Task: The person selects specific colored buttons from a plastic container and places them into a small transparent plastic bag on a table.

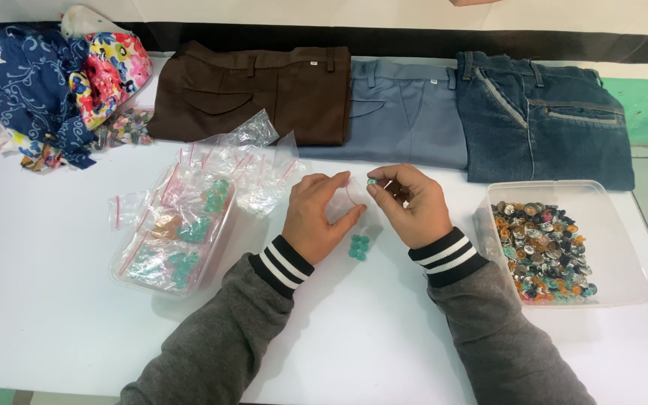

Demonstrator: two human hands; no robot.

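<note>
On the white tabletop [54, 300], right side: a clear rectangular plastic tray [616, 247] heaped with mixed buttons [541, 251], round and glossy, in silver, orange, teal and black, too many to count. Left side: a second clear tub [125, 274] stuffed with small zip bags [181, 225] of teal buttons, with empty crinkled bags [249, 161] spilling behind. At centre: left hand [316, 217], fingers curled and pinched on the mouth of a small clear zip bag [346, 206]; right hand [410, 206], thumb and forefinger closed on one teal button [372, 181] at the bag's opening. Inside the bag's bottom, a small cluster of teal buttons [359, 246]. Along the far edge: three folded trousers, brown [249, 94], grey-blue [406, 112], denim [549, 120]. Far left: a crumpled heap of floral cloth [46, 82].
</note>
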